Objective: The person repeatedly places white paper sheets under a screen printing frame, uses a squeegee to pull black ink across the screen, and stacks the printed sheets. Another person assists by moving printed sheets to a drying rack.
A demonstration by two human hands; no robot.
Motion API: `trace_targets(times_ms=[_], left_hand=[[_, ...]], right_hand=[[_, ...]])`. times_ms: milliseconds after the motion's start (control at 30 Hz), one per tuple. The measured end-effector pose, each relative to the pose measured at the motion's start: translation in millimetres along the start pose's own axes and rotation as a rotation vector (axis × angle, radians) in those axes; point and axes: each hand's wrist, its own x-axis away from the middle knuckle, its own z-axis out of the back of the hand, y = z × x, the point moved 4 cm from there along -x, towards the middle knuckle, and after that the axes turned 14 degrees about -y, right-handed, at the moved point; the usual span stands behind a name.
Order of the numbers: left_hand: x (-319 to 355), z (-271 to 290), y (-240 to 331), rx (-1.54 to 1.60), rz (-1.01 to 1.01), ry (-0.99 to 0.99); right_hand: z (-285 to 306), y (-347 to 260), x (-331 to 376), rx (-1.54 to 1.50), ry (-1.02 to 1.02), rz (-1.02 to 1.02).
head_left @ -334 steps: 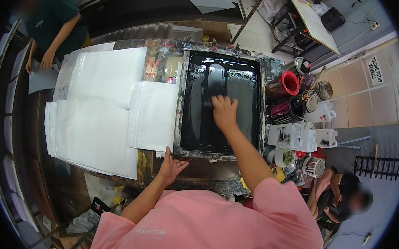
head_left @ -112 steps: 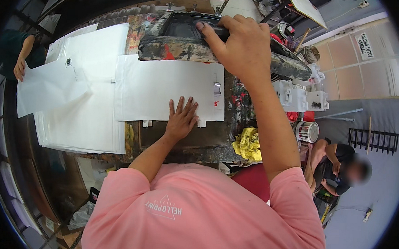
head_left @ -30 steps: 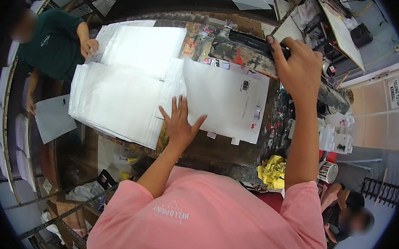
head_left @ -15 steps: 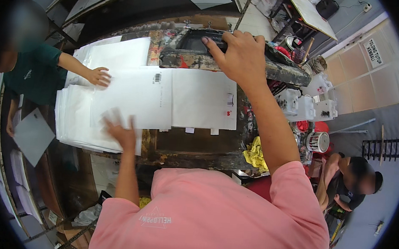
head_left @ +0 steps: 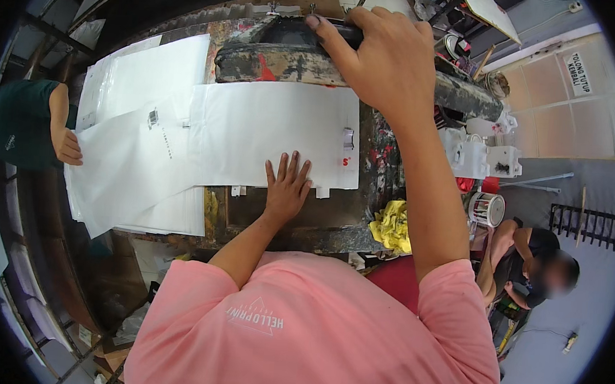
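Observation:
My left hand (head_left: pixel 288 187) lies flat with fingers spread on the lower edge of a white sheet (head_left: pixel 262 122), which rests on the dark printing table (head_left: pixel 292 216). Small red and dark prints show near that sheet's right end. Beyond it a paint-stained screen-printing frame (head_left: pixel 287 65) is tilted up. My right hand (head_left: pixel 383 56) grips this frame, thumb on the left and fingers bent over the top. To the left, a co-worker's hand (head_left: pixel 69 147) holds the edge of another white sheet (head_left: pixel 122 166) with a dark print, which overlaps a paper stack (head_left: pixel 146 69).
A crumpled yellow cloth (head_left: pixel 390 227) lies at the table's right edge. White plastic jugs (head_left: pixel 468 159) and a paint bucket (head_left: pixel 486 208) stand farther right. Another person (head_left: pixel 540 252) sits at the right. Shelves (head_left: pixel 29 245) line the left side.
My left hand has moved right, from the paper stack onto the sheet. The co-worker has drawn the printed sheet left, where it now lies askew. My right hand stays on the raised frame.

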Motion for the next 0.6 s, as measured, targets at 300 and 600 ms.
trace_targets(times_ms=[300, 600], left_hand=[[27.3, 172.8, 5.9, 1.582, -0.266, 0.388], [71.2, 49.3, -49.8, 2.285, 0.587, 0.036]], right_hand=[[-29.6, -18.5, 59.3, 0.06, -0.22, -0.015], [-163.5, -17.8, 240.0, -0.124, -0.657, 0.056]])
